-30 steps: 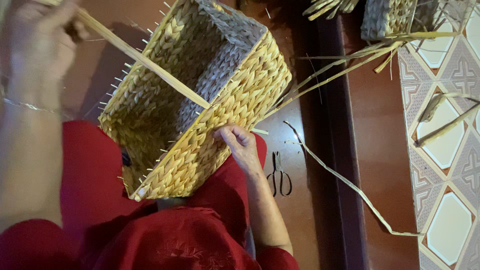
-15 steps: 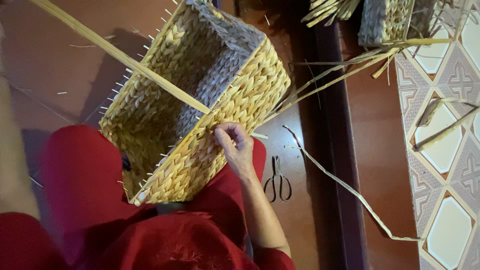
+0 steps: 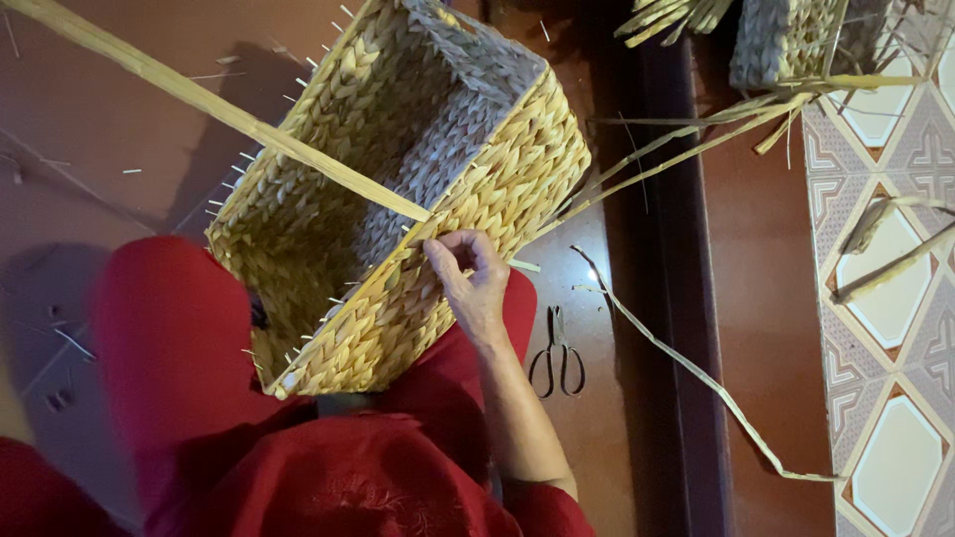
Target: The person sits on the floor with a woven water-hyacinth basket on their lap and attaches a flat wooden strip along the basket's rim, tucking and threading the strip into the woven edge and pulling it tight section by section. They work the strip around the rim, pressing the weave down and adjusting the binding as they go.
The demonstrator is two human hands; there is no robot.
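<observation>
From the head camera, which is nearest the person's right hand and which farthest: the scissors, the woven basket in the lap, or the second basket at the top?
1. Woven basket: right hand grips its rim, touching.
2. Scissors: on the floor just beside the wrist.
3. Second basket: far off at the top edge.

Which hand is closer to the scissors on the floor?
The right hand. It rests on the woven basket's rim, up and left of the scissors. The left hand is out of view.

No packages, labels, signs or screens show in this view.
</observation>
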